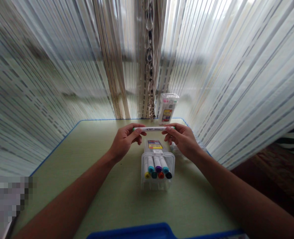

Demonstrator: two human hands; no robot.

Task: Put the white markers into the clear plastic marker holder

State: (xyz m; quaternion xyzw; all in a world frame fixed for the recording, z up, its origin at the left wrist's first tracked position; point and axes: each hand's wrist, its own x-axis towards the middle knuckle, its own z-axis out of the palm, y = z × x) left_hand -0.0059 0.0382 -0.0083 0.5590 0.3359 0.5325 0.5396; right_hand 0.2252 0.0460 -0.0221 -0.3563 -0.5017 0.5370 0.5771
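Observation:
A white marker (pixel 153 129) with green ends is held level above the table, one end in each hand. My left hand (pixel 125 138) pinches its left end between thumb and fingers. Its right end is gripped the same way by my right hand (pixel 181 137). Just below lies a clear plastic marker case (pixel 147 186) on its side, its open end towards me. Several white markers (pixel 157 162) stick out of it, with yellow, teal, purple, red, blue and black caps. A yellow and blue label (pixel 154 144) shows on the case's upper face.
A second clear case (pixel 168 103) stands upright at the table's back edge, before string curtains (pixel 62 59). Clear plastic (pixel 183 151) lies beside my right wrist. A blue object (pixel 137 231) lies at the near edge of the pale green table (pixel 87 146).

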